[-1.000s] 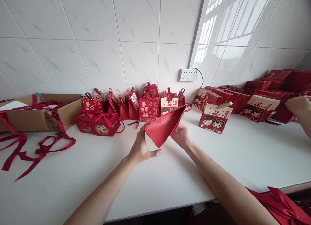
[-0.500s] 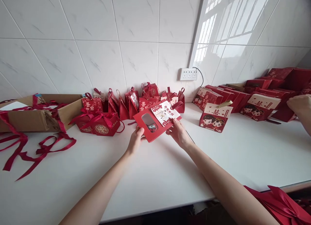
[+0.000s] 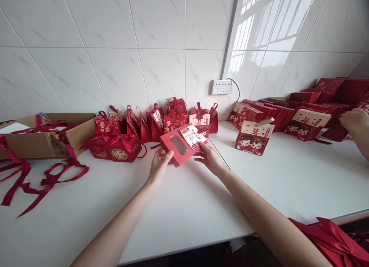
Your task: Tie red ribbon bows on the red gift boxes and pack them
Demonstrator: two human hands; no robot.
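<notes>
Between my two hands is a red gift box (image 3: 175, 148), raised above the white counter and tilted. It has a clear oval window and a white printed label on its upper right part. My left hand (image 3: 159, 164) grips its lower left corner, thumb on the front. At the right side my right hand (image 3: 210, 156) pinches the box near the label, its lower fingers partly under it. Behind the box stand several small red gift boxes (image 3: 157, 122) with ribbon loops. To the right, a red and white gift box (image 3: 254, 138) with cartoon figures and a gold handle stands upright.
On the left, a cardboard box (image 3: 29, 146) holds dark red ribbons, with loose ribbon (image 3: 54, 178) trailing on the counter (image 3: 173, 217). A hexagonal red box (image 3: 115, 147) sits beside it. Many red boxes (image 3: 305, 120) crowd the right, near another person's hand (image 3: 356, 124).
The box in my hands has turned, showing more of its left side. The dark round print seen through its window is gone from sight. The other person's hand has shifted slightly.
</notes>
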